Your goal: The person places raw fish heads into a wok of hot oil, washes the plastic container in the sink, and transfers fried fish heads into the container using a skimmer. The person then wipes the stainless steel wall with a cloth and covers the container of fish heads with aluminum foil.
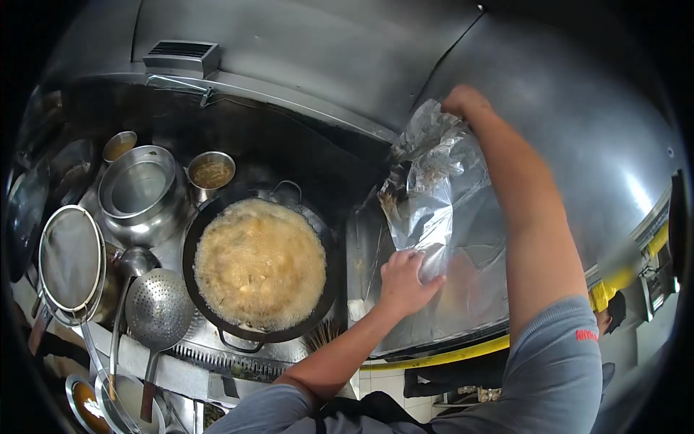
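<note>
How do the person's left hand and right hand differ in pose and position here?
Position: the left hand is at the near end of the crumpled foil; the right hand is at its far end.
Pose: the left hand's thumb is spread from its fingers; the right hand looks curled, its fingers mostly hidden.
Reach: the right hand is stretched much farther from the body than the left hand.
Shared: both are bare and at the foil.
</note>
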A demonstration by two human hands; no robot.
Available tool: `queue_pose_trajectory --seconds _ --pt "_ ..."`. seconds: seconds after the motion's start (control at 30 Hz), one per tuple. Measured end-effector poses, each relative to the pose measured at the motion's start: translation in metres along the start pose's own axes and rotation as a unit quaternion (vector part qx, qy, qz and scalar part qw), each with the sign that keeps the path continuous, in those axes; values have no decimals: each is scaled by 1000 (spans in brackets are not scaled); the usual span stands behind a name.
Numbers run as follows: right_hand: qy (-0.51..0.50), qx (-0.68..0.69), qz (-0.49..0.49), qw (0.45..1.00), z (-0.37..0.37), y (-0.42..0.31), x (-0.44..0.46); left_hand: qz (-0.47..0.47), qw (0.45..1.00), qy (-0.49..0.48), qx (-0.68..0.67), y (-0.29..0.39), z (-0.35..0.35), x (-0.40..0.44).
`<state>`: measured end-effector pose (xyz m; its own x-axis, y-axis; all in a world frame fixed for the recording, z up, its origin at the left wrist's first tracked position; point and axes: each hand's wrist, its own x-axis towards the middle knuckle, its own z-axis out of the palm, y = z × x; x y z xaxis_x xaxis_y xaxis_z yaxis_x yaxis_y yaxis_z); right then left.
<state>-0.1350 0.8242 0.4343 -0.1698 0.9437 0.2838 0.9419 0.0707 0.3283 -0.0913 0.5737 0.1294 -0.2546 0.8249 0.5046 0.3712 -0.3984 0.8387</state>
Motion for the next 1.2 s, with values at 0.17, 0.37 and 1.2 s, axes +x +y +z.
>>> queue_pose_trajectory --seconds 0.17,0.37,1.2 --pt "-61 -81 7 995 17 -2 22 -23 998 -29 -42 -2 12 2" --pt "75 -64 17 995 26 -1 14 -29 991 -43 -127 -16 29 12" --pt "141 -150 -339 918 -84 43 -219 -121 937 76 -320 10 41 -40"
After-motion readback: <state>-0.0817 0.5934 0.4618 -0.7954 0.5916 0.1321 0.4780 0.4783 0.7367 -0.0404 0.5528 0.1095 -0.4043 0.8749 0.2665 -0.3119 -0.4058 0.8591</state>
